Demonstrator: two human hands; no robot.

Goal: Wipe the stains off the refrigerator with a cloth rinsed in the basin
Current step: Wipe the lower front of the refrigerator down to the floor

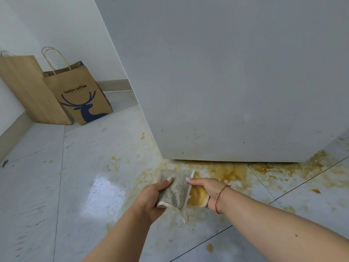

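Towering over everything, the white refrigerator (236, 72) fills the upper right of my view, its flat side facing me and its lower part dotted with small dark specks. Under it lies the pale tiled floor (56, 176), where a wide yellow-brown stain (232, 172) spreads out from the refrigerator's bottom edge and scatters in blotches to the right and toward me. Far off to the left, two brown paper bags lean at the white wall: a plain bag (28, 87) behind, and just beside it a coffee bag (79, 93) printed with a blue deer and the words "luckin coffee".

Between my hands, above the floor in front of the refrigerator's lower corner, I hold the cloth (176, 188). It is grey and fluffy on the side toward me, with a pale hem, and yellow on the side that shows at the right. My left hand (151, 201) grips its left edge, thumb on top and fingers curled under. My right hand (209, 188) pinches the right edge, thumb pressed on the hem. A thin red string bracelet (219, 197) circles my right wrist.
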